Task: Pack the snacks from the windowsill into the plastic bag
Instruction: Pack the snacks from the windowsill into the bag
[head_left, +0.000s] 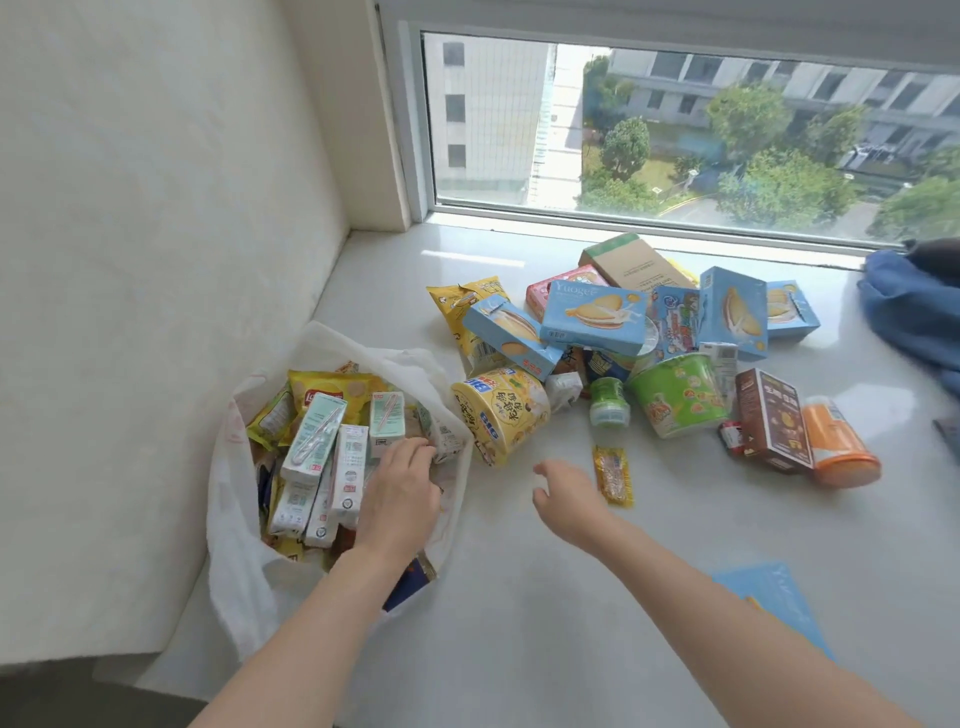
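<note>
Left hand (400, 493) inside plastic bag (234, 561) mouth, fingers flat on the cartons, gripping nothing. Right hand (566, 499) loosely open, empty, just beside yellow sachet (613, 475). Remaining snacks (623, 332) piled further back on windowsill (519, 623).

The bag (244, 561) sat on the sill (519, 597) against the wall (156, 208), cartons (317, 441) inside it. Right of the bag lay a tipped cup (501, 413); farther right, a sachet (614, 475). Behind the bag and to its right, boxes (595, 314) were piled below the window (675, 130).
</note>
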